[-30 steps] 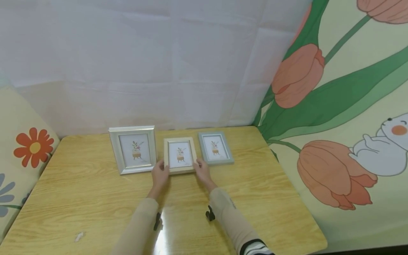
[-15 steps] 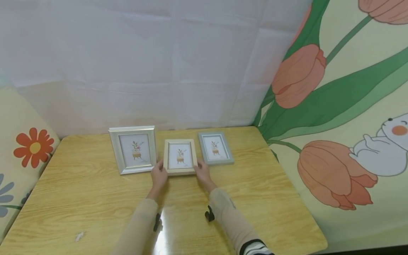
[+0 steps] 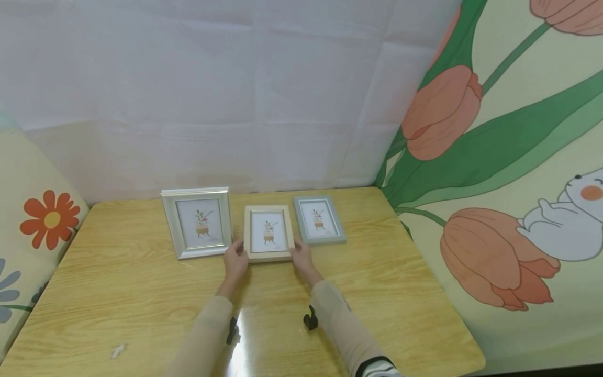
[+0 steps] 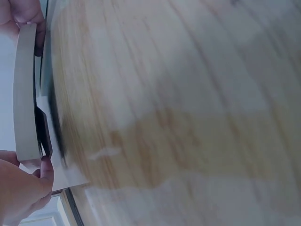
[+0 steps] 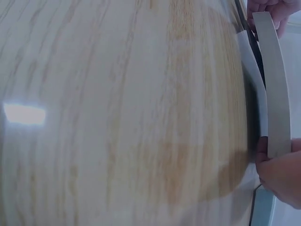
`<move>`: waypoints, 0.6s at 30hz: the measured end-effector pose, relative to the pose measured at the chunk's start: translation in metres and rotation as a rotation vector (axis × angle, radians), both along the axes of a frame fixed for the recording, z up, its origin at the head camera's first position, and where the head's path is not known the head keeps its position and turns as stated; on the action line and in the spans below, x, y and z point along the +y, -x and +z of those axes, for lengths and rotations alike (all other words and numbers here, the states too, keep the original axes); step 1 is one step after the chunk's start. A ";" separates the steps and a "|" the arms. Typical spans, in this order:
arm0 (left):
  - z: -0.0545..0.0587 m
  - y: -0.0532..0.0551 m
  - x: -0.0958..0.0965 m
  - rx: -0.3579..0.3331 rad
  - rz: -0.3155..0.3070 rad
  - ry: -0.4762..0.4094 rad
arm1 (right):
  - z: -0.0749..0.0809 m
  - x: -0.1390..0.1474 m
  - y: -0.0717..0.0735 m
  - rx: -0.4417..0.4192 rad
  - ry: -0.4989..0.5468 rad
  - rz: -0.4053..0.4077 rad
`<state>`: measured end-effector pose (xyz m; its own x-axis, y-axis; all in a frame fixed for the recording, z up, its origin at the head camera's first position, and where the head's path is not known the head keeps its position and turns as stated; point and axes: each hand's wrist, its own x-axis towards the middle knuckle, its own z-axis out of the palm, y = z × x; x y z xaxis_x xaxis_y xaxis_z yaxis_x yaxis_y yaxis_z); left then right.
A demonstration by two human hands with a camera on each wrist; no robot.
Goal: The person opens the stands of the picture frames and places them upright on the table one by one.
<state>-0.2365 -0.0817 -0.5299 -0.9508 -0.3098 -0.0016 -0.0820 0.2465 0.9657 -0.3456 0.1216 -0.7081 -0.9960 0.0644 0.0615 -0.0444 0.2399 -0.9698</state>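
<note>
A cream picture frame (image 3: 268,256) with a drawing of a potted plant is held at its lower corners by both hands. My left hand (image 3: 235,259) grips the left corner, and my right hand (image 3: 302,256) grips the right one. Seen edge-on in the left wrist view, the cream frame (image 4: 26,94) has a dark piece behind it and a gap to the tabletop. Fingers of the left hand (image 4: 28,186) curl under its edge. In the right wrist view the right hand (image 5: 282,174) pinches the near end, thumb and fingers on opposite faces.
A larger silver frame (image 3: 226,220) stands to the left, close to my left hand. On the right is a grey-blue frame (image 3: 336,214) leaning back. All are on a wood-grain table (image 3: 141,303) in front of a white cloth backdrop (image 3: 212,94). A tulip-patterned cloth (image 3: 509,167) hangs at right.
Both hands have brought the cream frame slightly toward me and a little to the right. The silver and grey-blue frames have stayed in place.
</note>
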 end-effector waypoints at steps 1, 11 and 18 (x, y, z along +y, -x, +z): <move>0.000 0.000 0.000 0.003 -0.001 -0.003 | 0.006 0.001 -0.003 -0.028 0.018 0.009; 0.008 -0.003 0.000 0.020 -0.026 -0.138 | 0.061 0.006 -0.032 -0.049 0.138 0.059; 0.009 -0.003 0.000 0.011 -0.007 -0.149 | -0.101 0.035 0.049 0.062 0.215 0.111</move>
<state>-0.2333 -0.0815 -0.5213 -0.9530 -0.3007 -0.0371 -0.0705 0.1010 0.9924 -0.3945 0.1562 -0.8087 -0.9925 -0.0269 0.1190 -0.1195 0.0187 -0.9927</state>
